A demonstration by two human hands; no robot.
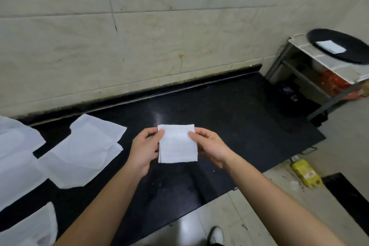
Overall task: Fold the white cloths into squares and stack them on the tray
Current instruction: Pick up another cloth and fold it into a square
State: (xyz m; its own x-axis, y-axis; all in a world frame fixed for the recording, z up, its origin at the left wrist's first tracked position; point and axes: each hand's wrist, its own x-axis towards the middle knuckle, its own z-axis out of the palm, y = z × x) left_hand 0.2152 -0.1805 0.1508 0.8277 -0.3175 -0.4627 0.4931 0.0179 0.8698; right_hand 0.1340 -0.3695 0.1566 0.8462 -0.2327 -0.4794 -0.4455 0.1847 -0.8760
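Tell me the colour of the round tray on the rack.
Black tray, with one folded white cloth on it; head view.

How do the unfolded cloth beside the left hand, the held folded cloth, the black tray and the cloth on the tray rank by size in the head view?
1. Unfolded cloth.
2. Held folded cloth and black tray: alike; the tray is farther and cut off, so unranked.
3. Cloth on the tray.

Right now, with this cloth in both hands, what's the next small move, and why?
Probably carry the folded cloth to the black tray at right, onto the folded square there: it already looks square, pinched by left hand and right hand.
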